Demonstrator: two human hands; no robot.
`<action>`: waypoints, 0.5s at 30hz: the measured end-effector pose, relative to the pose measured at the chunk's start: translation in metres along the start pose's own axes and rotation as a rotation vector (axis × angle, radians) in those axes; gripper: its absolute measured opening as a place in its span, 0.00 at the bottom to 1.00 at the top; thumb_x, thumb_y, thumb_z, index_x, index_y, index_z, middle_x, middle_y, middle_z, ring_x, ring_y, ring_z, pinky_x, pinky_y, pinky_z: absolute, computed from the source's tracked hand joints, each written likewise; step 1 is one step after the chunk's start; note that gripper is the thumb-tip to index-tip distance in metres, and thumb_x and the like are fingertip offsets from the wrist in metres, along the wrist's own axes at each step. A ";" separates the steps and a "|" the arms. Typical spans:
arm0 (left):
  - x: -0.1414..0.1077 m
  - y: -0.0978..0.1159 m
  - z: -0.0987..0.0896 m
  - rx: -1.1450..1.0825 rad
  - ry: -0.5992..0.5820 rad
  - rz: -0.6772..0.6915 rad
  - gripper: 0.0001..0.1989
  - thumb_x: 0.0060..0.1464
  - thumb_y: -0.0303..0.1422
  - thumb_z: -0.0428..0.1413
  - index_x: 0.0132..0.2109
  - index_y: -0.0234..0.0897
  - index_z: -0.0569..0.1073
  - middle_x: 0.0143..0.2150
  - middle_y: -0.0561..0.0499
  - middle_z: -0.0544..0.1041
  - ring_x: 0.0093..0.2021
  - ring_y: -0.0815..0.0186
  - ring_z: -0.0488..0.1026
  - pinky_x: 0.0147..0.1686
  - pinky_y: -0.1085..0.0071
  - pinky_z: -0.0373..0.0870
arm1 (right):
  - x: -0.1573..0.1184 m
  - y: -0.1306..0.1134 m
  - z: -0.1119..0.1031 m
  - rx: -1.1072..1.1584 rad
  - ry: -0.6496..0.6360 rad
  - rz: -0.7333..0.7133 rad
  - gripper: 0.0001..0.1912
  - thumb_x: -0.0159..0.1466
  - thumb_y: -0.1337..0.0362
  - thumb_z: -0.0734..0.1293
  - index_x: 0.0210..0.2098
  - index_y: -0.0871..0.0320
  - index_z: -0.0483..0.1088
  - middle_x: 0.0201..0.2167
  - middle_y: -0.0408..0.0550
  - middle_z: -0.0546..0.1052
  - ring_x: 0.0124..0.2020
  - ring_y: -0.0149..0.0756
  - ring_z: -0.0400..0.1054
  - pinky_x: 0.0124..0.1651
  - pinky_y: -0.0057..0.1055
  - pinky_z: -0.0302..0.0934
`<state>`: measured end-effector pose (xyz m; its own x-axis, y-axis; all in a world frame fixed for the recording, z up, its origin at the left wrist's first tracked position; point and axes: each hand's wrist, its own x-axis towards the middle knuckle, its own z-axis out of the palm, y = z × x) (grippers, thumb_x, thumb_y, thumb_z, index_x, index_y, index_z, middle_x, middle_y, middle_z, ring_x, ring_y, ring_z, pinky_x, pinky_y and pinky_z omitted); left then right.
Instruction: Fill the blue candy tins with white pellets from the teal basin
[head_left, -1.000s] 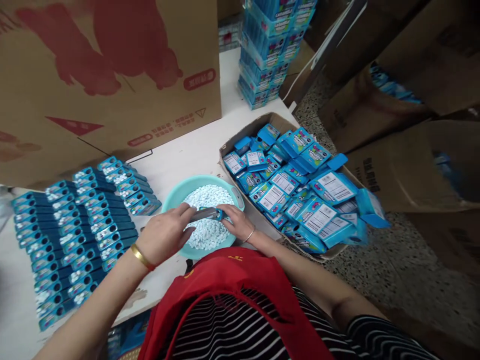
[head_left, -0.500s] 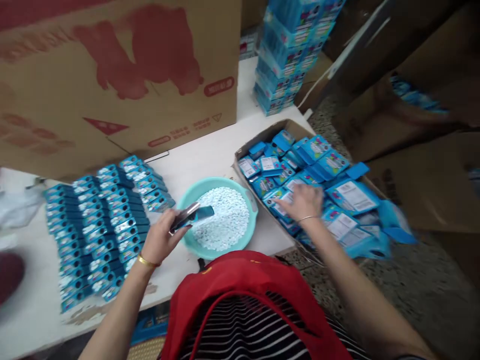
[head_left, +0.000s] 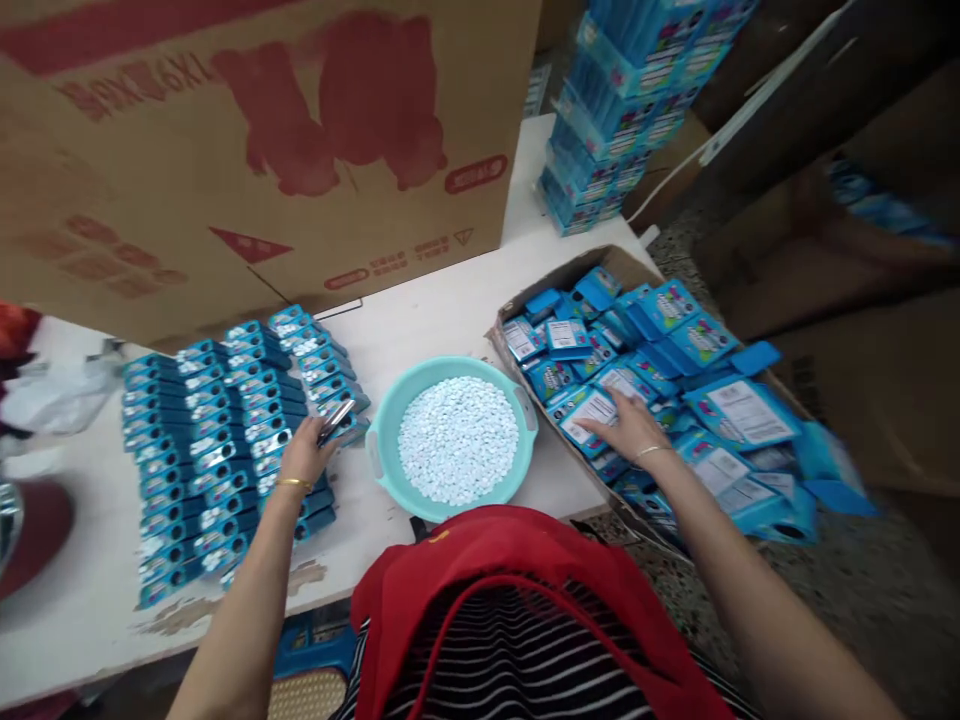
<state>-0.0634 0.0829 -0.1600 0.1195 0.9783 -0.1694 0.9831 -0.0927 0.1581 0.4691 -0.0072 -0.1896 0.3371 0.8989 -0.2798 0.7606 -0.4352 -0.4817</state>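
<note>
My left hand (head_left: 304, 455) is closed round a slim shiny metal tool (head_left: 335, 422), its exact kind unclear. It hovers at the right side of several rows of upright small blue boxes (head_left: 217, 445) with round dark holes at their ends. In the middle stands a turquoise basin (head_left: 386, 400) holding many small white pellets (head_left: 459, 440). Over on the right, my right hand (head_left: 634, 430) reaches into a cardboard carton (head_left: 510, 335) of loose flat blue boxes. Its thumb and fingers are apart and touch a blue box with a white label (head_left: 589, 415).
A large cardboard box (head_left: 360, 110) stands behind the rows. Wrapped stacks of blue packs (head_left: 615, 120) rise at the back right. A dark red container (head_left: 34, 535) and a clear plastic bag (head_left: 64, 390) are at the left. A blue stool (head_left: 315, 650) sits below the white table (head_left: 420, 310).
My left hand has moved left from above the basin to the rows, and the blue box seen with the tool no longer shows in it. My right hand stays in the carton.
</note>
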 end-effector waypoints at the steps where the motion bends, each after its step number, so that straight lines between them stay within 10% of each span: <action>1: 0.004 0.000 0.006 0.008 0.011 -0.012 0.17 0.52 0.39 0.53 0.47 0.34 0.69 0.44 0.43 0.70 0.43 0.58 0.70 0.41 0.66 0.68 | 0.002 0.002 -0.003 0.114 0.010 0.004 0.40 0.49 0.42 0.70 0.52 0.61 0.64 0.47 0.62 0.71 0.51 0.53 0.66 0.52 0.46 0.59; 8: -0.003 0.026 0.016 -0.092 0.240 0.026 0.24 0.57 0.44 0.47 0.53 0.32 0.65 0.46 0.39 0.69 0.45 0.54 0.70 0.44 0.60 0.69 | -0.010 -0.015 -0.025 1.279 -0.101 0.202 0.25 0.52 0.49 0.71 0.45 0.51 0.67 0.43 0.43 0.77 0.44 0.38 0.72 0.46 0.38 0.67; 15: 0.002 0.114 0.030 -0.114 -0.260 0.340 0.14 0.60 0.36 0.44 0.49 0.37 0.68 0.43 0.45 0.71 0.42 0.61 0.70 0.43 0.66 0.68 | -0.032 -0.063 0.003 1.706 -0.343 0.269 0.17 0.53 0.59 0.69 0.42 0.54 0.70 0.35 0.43 0.81 0.41 0.40 0.75 0.45 0.38 0.69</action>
<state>0.0532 0.0682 -0.1716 0.4788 0.8152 -0.3259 0.8619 -0.3658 0.3512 0.4087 -0.0089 -0.1531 0.0524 0.8473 -0.5286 -0.7439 -0.3200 -0.5867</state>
